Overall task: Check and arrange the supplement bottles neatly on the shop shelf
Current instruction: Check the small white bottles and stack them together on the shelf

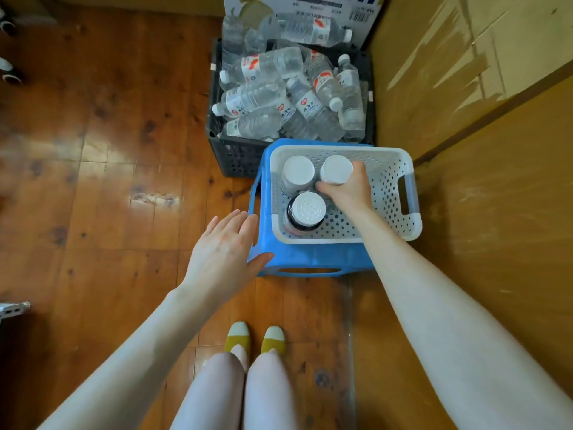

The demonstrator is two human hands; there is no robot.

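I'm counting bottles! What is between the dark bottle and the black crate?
Head view: two white-capped bottles, the left bottle free, the right bottle gripped by the right hand, then the basket's far wall.

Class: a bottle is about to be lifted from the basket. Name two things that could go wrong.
1. The white basket sits on a blue stool, and the left hand is not holding it; it might slide or tip.
2. The right hand grips a bottle packed against two others, which could topple.
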